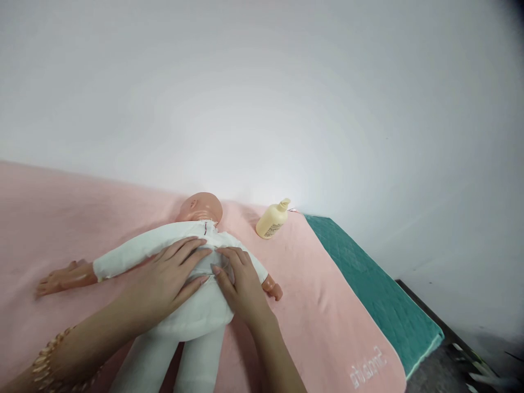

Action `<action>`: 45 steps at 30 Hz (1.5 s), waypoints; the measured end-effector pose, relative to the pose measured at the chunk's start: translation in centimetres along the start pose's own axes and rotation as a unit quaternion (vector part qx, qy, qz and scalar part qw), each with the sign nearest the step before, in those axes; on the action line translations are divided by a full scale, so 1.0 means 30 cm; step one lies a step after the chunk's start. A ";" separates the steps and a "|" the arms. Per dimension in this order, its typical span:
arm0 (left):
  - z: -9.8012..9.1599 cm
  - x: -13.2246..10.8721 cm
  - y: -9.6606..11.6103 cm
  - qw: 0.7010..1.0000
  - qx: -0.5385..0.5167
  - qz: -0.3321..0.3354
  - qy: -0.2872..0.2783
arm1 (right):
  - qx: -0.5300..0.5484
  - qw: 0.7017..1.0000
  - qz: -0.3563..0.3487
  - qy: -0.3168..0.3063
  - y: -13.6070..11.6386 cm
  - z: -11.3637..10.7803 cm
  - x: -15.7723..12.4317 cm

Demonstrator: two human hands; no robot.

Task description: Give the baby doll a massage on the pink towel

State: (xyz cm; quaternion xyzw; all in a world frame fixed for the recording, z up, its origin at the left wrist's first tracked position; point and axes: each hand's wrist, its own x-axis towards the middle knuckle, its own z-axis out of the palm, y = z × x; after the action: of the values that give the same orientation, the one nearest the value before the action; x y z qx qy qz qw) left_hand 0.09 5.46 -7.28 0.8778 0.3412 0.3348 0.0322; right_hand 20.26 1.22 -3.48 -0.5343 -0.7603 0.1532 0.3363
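Doll [196, 311] in white cloth lies along a pink cover [323, 311], its bald head [207, 206] toward the wall [262, 98] and its legs toward the wearer; no face shows, so it seems to be lying on its front. The left hand [174, 270] rests palm down over the upper body, fingers long, nearly straight and slightly spread, thumb set apart below them. The right hand [244, 281] covers the other side with fingers more bent, a clear gap between forefinger and thumb. The fingertips of both hands come close together near the middle of the torso; whether they touch, or whether the right one nips a little fabric, I cannot tell. The step in hand looks like laying or pressing both hands on the torso, and how hard they press does not show. From this position, the next move calls for level palms, matched pressure on both sides and a light touch, since the cloth body looks soft and may wrinkle or shift. A pale yellow pump bottle [270, 222] stands beyond the right hand, apart from it, and a green mat [364, 278] shows past the cover's edge.
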 end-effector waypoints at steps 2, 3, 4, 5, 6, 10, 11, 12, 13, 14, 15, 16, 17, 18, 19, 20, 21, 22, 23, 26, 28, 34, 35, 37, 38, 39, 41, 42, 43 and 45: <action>0.001 -0.002 0.000 1.000 0.003 0.001 -0.003 | 0.001 1.000 0.001 0.000 0.000 0.001 0.000; 0.001 -0.003 0.000 1.000 0.006 0.004 -0.003 | 0.001 1.000 0.001 0.000 -0.001 0.002 0.001; 0.003 -0.004 -0.001 1.000 0.008 0.005 -0.002 | 0.002 1.000 0.001 -0.002 -0.001 0.002 0.001; 0.004 -0.004 -0.002 1.000 0.011 0.006 -0.002 | 0.002 1.000 0.002 -0.003 -0.001 0.003 0.001; 0.005 -0.004 -0.002 1.000 0.013 0.007 -0.001 | 0.001 1.000 0.003 -0.003 -0.001 0.004 0.001; 0.007 -0.001 -0.003 1.000 0.014 0.006 0.000 | -0.010 1.000 0.003 -0.003 -0.001 0.007 0.003; 0.007 0.000 -0.003 1.000 0.013 0.006 -0.002 | -0.011 1.000 0.002 -0.002 -0.001 0.008 0.003; 0.006 0.001 -0.003 1.000 0.011 0.007 -0.004 | -0.012 1.000 0.002 -0.003 0.000 0.008 0.003; 0.006 0.001 -0.003 1.000 0.010 0.006 -0.006 | -0.011 1.000 0.001 -0.004 -0.001 0.008 0.003; 0.006 0.001 -0.002 1.000 0.010 0.006 -0.007 | -0.011 1.000 0.002 -0.005 -0.001 0.008 0.003; 0.006 0.001 -0.002 1.000 0.010 0.006 -0.007 | -0.010 1.000 0.003 -0.006 -0.001 0.008 0.004; 0.006 0.001 -0.002 1.000 0.010 0.005 -0.006 | -0.010 1.000 0.005 -0.007 -0.001 0.008 0.004; 0.006 0.000 -0.002 1.000 0.011 0.004 -0.005 | -0.010 1.000 0.007 -0.008 -0.001 0.008 0.004; 0.006 0.000 -0.002 1.000 0.009 0.003 -0.003 | -0.010 1.000 0.009 -0.008 -0.001 0.008 0.004; 0.006 -0.001 -0.002 1.000 0.007 0.002 -0.001 | -0.009 1.000 0.010 -0.009 -0.001 0.009 0.003; 0.007 -0.001 -0.003 1.000 0.004 0.001 0.000 | -0.008 1.000 0.010 -0.009 -0.001 0.009 0.003; 0.007 -0.002 -0.003 1.000 0.001 0.000 0.001 | -0.006 1.000 0.010 -0.008 0.000 0.010 0.002; 0.008 -0.002 -0.004 1.000 -0.001 0.000 0.001 | -0.004 1.000 0.009 -0.006 0.001 0.011 0.001; 0.008 -0.003 -0.004 1.000 -0.004 -0.001 0.002 | -0.002 1.000 0.009 -0.005 0.001 0.011 0.000; 0.011 -0.002 -0.005 1.000 -0.008 -0.004 0.005 | 0.004 1.000 0.010 0.003 0.004 0.014 -0.002; 0.011 -0.001 -0.005 1.000 -0.008 -0.010 0.004 | 0.004 1.000 0.008 0.006 0.006 0.015 -0.002; 0.005 0.005 0.005 0.999 -0.023 -0.041 -0.004 | 0.003 1.000 -0.001 0.011 0.011 0.020 -0.002; 0.003 0.006 0.007 0.999 -0.025 -0.044 -0.003 | 0.004 1.000 -0.002 0.011 0.011 0.021 -0.002; 0.001 0.008 0.009 0.999 -0.029 -0.043 -0.001 | 0.007 1.000 -0.002 0.013 0.011 0.022 -0.002; 0.001 0.008 0.009 0.999 -0.033 -0.042 0.000 | 0.009 1.000 -0.002 0.014 0.010 0.023 -0.003; 0.000 0.008 0.008 0.998 -0.037 -0.042 0.000 | 0.010 1.000 -0.001 0.015 0.010 0.023 -0.003; 0.001 0.007 0.006 0.998 -0.041 -0.043 0.002 | 0.012 1.000 0.000 0.014 0.010 0.024 -0.003; 0.002 0.006 0.005 0.998 -0.042 -0.045 0.002 | 0.012 1.000 0.001 0.013 0.010 0.024 -0.004; 0.003 0.005 0.005 0.998 -0.041 -0.046 0.003 | 0.012 1.000 0.003 0.012 0.010 0.025 -0.004; 0.005 0.003 0.003 0.998 -0.040 -0.048 0.002 | 0.014 1.000 0.007 0.008 0.010 0.024 -0.004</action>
State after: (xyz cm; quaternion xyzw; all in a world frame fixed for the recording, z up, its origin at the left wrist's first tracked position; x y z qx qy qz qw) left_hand 0.29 5.47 -7.31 0.8578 0.3697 0.3475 0.0825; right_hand 20.00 1.31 -4.23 -0.5362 -0.7515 0.1621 0.3485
